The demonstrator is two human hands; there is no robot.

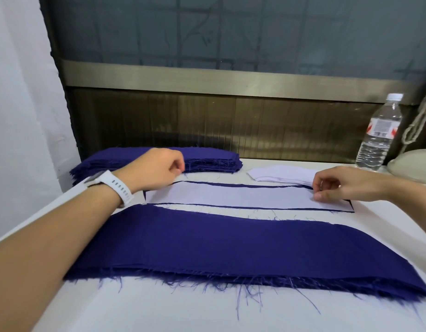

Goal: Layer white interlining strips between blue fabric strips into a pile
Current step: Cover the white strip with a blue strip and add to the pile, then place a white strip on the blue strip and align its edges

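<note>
white strip (231, 196) lies flat on a blue strip (267, 186). right hand (339, 185) pinches its right end, fingers curled. left hand (157, 167) hangs curled above the left end, grip unclear.

No text can be read anywhere; the bottle (380, 140) bears a label (382, 127) with a grey block between red and white corners, but its print is too small and blurred to make out; the watch (117, 188) shows no legible face.
</note>
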